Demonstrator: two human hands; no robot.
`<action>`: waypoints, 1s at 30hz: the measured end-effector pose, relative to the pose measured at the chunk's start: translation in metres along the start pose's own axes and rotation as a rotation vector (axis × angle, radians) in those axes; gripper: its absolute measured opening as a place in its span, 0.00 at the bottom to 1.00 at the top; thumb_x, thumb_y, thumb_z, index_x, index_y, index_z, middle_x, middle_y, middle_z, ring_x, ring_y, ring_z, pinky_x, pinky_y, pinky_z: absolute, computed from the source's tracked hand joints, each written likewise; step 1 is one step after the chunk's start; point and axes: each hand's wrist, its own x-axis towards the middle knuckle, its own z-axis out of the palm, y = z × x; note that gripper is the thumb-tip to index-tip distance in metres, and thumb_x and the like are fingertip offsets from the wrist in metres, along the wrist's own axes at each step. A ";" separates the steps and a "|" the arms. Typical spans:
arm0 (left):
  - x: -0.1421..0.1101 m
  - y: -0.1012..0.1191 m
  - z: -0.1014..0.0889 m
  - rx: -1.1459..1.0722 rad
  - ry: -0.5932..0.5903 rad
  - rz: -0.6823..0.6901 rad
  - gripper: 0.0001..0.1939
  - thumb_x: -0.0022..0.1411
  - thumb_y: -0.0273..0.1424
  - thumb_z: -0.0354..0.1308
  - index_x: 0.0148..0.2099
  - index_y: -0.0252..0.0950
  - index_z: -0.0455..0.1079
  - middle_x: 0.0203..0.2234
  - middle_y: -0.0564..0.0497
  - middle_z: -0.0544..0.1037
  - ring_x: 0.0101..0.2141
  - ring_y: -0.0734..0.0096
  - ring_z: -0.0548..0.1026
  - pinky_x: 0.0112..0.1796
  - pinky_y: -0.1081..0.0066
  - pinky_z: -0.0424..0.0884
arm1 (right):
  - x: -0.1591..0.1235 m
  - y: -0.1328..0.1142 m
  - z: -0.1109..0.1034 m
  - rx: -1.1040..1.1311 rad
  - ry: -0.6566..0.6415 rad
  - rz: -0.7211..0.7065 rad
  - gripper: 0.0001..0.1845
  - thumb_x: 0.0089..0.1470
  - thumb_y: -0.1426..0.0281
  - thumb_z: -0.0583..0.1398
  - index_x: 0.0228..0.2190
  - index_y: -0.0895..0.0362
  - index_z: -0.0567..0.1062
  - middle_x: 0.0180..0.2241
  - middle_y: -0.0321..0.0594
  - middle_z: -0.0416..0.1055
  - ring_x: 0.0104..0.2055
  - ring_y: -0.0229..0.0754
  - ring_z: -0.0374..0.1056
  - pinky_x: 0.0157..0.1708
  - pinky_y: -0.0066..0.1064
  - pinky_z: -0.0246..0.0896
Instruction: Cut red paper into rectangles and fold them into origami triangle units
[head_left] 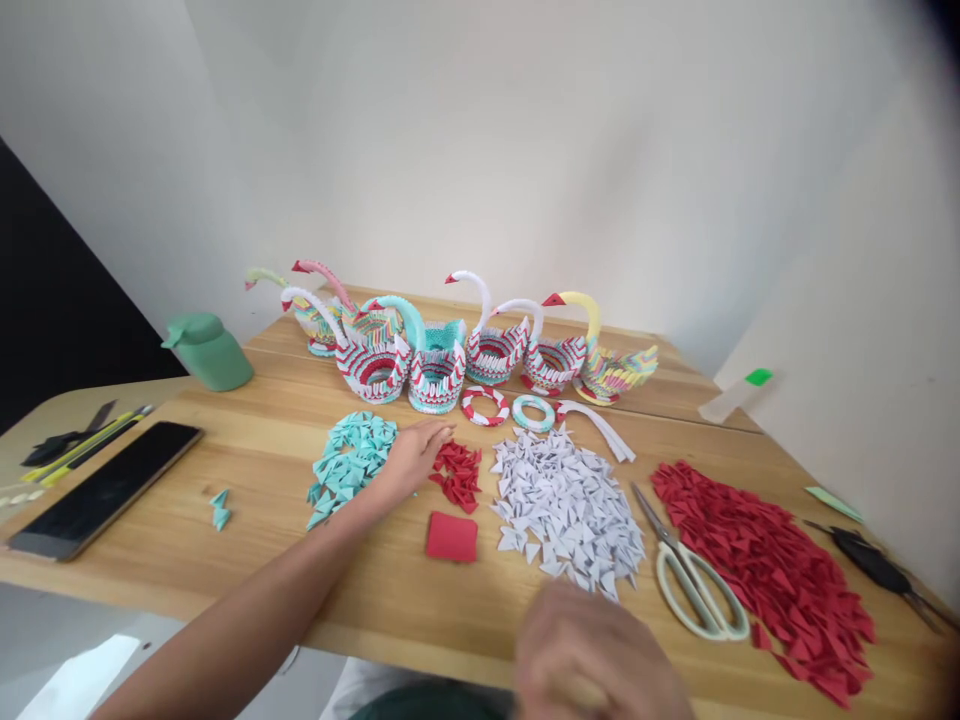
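Red pieces point(459, 480): unjoined, beside our left hand point(416, 455)
Right hand point(600, 655): blurred; we cannot tell either grip
Swans point(437, 388): seemingly finished

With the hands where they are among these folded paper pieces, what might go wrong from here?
1. Colours might mix: the left hand is between the teal pieces and the small red pile, so a sideways sweep could drag some across.
2. White pieces might scatter: the blurred right hand is close to the near end of the white pile.
3. The scissors lie between the white pile and the large red pile; nudging them could disturb either.
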 end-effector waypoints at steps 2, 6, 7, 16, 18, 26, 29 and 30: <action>-0.002 -0.002 0.002 -0.135 -0.007 -0.036 0.22 0.66 0.39 0.45 0.53 0.31 0.69 0.48 0.42 0.75 0.49 0.62 0.72 0.51 0.66 0.65 | 0.025 0.014 0.017 -0.120 0.007 0.156 0.06 0.59 0.72 0.58 0.30 0.54 0.73 0.27 0.38 0.73 0.31 0.41 0.68 0.32 0.33 0.63; -0.004 0.002 0.004 -0.370 -0.071 -0.101 0.24 0.65 0.42 0.47 0.56 0.32 0.66 0.51 0.42 0.73 0.51 0.62 0.71 0.53 0.64 0.64 | 0.041 0.043 0.053 -0.414 -0.100 0.205 0.13 0.53 0.69 0.63 0.42 0.55 0.74 0.42 0.45 0.74 0.45 0.49 0.67 0.41 0.41 0.63; -0.005 0.004 0.004 -0.412 -0.082 -0.119 0.24 0.65 0.42 0.48 0.56 0.33 0.65 0.51 0.42 0.73 0.52 0.62 0.71 0.53 0.64 0.64 | 0.040 0.048 0.060 -0.444 -0.126 0.205 0.16 0.52 0.69 0.64 0.44 0.55 0.74 0.43 0.45 0.73 0.46 0.50 0.66 0.42 0.42 0.64; -0.008 0.015 0.005 -0.428 -0.095 -0.142 0.21 0.65 0.40 0.48 0.53 0.32 0.67 0.48 0.43 0.75 0.50 0.64 0.72 0.52 0.65 0.65 | 0.026 0.060 0.076 -0.428 0.060 0.070 0.10 0.59 0.77 0.54 0.35 0.56 0.75 0.40 0.43 0.75 0.43 0.48 0.66 0.40 0.40 0.63; -0.007 0.015 0.006 -0.307 -0.081 -0.071 0.21 0.66 0.39 0.47 0.54 0.33 0.67 0.49 0.44 0.74 0.51 0.65 0.70 0.53 0.66 0.63 | 0.025 0.060 0.077 -0.395 0.087 0.056 0.11 0.60 0.77 0.53 0.33 0.56 0.75 0.38 0.41 0.75 0.42 0.46 0.66 0.39 0.39 0.62; -0.008 0.017 0.015 0.200 -0.222 0.153 0.22 0.64 0.39 0.50 0.56 0.34 0.67 0.55 0.42 0.68 0.56 0.59 0.64 0.57 0.61 0.57 | 0.021 0.062 0.081 -0.306 0.065 0.027 0.10 0.62 0.69 0.54 0.32 0.56 0.74 0.33 0.39 0.76 0.35 0.42 0.68 0.35 0.36 0.57; -0.009 0.019 0.020 0.309 -0.271 0.233 0.23 0.61 0.41 0.54 0.56 0.35 0.67 0.58 0.41 0.65 0.57 0.55 0.62 0.57 0.57 0.55 | 0.021 0.062 0.080 -0.327 0.073 -0.004 0.09 0.61 0.71 0.54 0.33 0.56 0.75 0.34 0.40 0.76 0.35 0.41 0.68 0.36 0.35 0.58; -0.010 0.019 0.022 0.330 -0.282 0.259 0.23 0.61 0.40 0.55 0.55 0.36 0.67 0.58 0.41 0.65 0.57 0.55 0.62 0.57 0.57 0.55 | 0.021 0.062 0.080 -0.334 0.068 -0.005 0.09 0.61 0.72 0.54 0.34 0.56 0.75 0.34 0.40 0.76 0.35 0.41 0.68 0.36 0.35 0.58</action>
